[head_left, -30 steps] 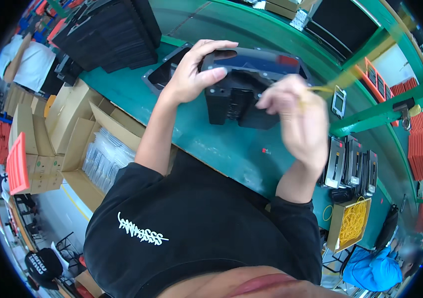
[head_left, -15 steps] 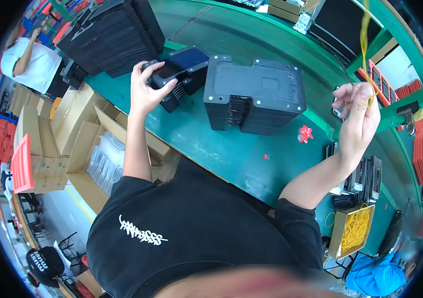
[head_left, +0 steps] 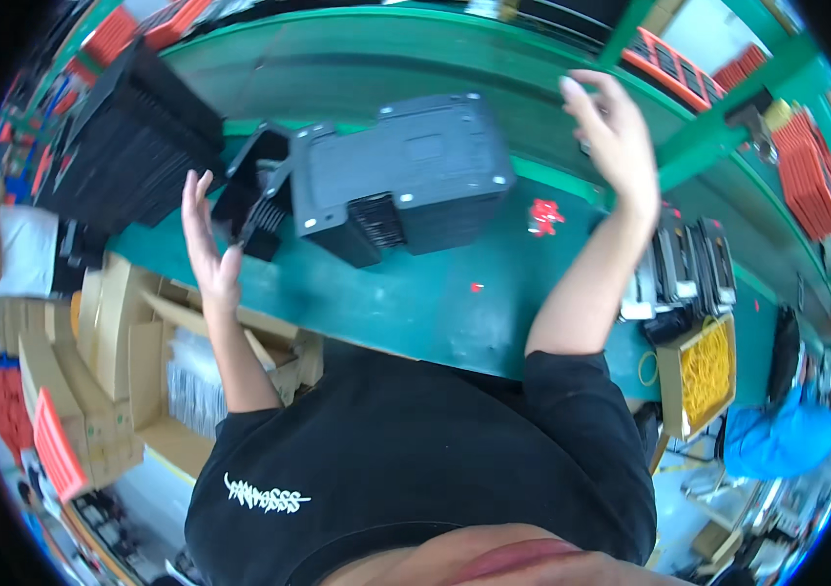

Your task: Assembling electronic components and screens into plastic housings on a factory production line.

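My left hand (head_left: pixel 212 249) is open, its fingers stretched upward. It is beside a small black stack of tray-like parts (head_left: pixel 257 200), and I cannot tell whether it touches them. To their right stands a large block of stacked black plastic trays (head_left: pixel 406 161), with pale round spots at its corners and a notch in its near side. My right hand (head_left: pixel 619 146) is raised over the far right of the bench, fingers loosely bent and apart, with nothing visible in them. A red splayed piece (head_left: pixel 545 217) lies on the green bench (head_left: pixel 386 313) below it.
A tall black stack (head_left: pixel 137 137) stands at the left. Cardboard boxes (head_left: pixel 147 361) sit left of the bench, one holding clear packs. Right are black devices (head_left: pixel 674 264), a box of yellow rubber bands (head_left: pixel 706 376) and a green post (head_left: pixel 718 127). Co-workers are at both sides.
My left hand has come off the small black stack and opened. The yellow strand at my right hand no longer shows. The view has shifted, moving the bench things leftward.
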A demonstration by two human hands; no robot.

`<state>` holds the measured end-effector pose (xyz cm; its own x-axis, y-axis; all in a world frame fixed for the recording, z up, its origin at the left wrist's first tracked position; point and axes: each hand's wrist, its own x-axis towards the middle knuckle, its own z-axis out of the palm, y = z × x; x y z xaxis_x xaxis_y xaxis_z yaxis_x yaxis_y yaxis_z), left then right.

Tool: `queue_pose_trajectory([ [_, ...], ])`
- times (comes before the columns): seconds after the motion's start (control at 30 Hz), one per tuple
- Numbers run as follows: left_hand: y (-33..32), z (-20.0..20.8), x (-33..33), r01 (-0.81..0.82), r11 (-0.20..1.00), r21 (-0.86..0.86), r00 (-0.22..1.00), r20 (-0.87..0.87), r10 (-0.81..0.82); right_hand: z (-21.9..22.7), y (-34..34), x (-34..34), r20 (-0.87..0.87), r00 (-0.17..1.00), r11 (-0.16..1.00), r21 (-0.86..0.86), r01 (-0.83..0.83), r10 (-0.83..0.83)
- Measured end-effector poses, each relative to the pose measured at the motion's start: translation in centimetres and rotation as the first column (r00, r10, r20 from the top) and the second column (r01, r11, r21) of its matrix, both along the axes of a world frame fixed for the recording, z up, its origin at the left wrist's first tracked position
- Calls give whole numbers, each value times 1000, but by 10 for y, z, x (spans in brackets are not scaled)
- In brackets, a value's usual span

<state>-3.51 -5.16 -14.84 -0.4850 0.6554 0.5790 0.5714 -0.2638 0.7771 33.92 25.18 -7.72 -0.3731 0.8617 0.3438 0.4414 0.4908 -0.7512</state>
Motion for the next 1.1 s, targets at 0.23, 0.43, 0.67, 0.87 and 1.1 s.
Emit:
queue_pose_trajectory([
  [0.23,80,-1,76,344,935,83,937,31,-348,-111,89,8,101,946,948,120,295,-307],
  [0.43,84,-10,74,302,952,36,952,42,-304,-160,113,25,306,801,852,78,518,-515],
  [0.67,84,-13,72,298,952,75,954,5,-299,-126,96,2,32,967,902,-352,248,-253],
  [0.87,85,-3,82,302,949,85,949,68,-308,-146,96,-11,552,741,911,93,402,-383],
  [1.1,88,-9,73,288,954,86,958,-11,-288,-118,85,-13,691,646,864,-61,499,-325],
])
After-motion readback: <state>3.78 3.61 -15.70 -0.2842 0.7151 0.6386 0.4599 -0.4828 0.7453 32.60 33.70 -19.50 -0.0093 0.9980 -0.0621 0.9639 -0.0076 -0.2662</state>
